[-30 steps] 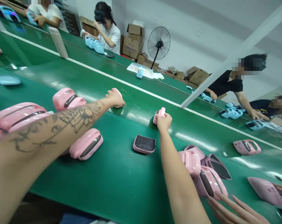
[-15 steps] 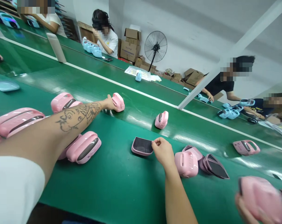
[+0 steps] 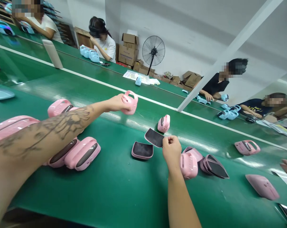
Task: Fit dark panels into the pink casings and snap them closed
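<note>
Gripping closed, the left hand wraps a pink plastic shell with a loop handle at twelve o'clock, while the right hand pinches the end of a flat black-faced panel over the green conveyor belt. Just beside it, at eleven o'clock, lies a pink-rimmed black panel. Pink housings sit at ten o'clock and a stack of panels at two; what device they form is hard to tell. Beyond, at two o'clock, a co-worker reaches over blue housings on a second belt.
</note>
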The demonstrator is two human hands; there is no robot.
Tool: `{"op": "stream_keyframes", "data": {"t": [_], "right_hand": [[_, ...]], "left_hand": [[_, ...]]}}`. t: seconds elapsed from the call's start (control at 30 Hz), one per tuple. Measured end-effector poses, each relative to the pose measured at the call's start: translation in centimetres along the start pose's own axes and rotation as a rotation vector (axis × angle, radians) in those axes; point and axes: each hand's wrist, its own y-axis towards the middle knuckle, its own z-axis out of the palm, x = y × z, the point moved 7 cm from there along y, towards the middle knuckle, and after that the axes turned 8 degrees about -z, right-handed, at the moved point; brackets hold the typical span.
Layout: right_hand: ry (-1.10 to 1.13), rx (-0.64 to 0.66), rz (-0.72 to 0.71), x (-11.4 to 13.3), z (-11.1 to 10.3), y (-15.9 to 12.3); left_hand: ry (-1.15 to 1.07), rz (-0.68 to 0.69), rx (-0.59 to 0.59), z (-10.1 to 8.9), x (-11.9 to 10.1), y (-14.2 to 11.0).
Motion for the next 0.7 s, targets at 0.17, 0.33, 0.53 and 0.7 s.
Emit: {"op": "stream_keyframes", "data": {"t": [0.17,0.33,0.53,0.7], "right_hand": [[0.156,-0.072,0.011,0.7,1.5,0.4],[0.283,-0.052,-0.011,3.4,3.4,-0.6],[0.418,-0.006,-0.067,6.1,4.4,-2.1],[0.478,0.061,-0.17,7.0,4.7,-3.5]], "left_hand": [[-0.345,0.235,0.085,1.7,-4.2,-10.3],[-0.453,0.149,0.006,6.0,-2.0,-15.2],[-0.417,0.014,-0.097,8.9,0.9,-13.8],[-0.534,0.002,-0.06,9.8,1.8,-13.3]]}}
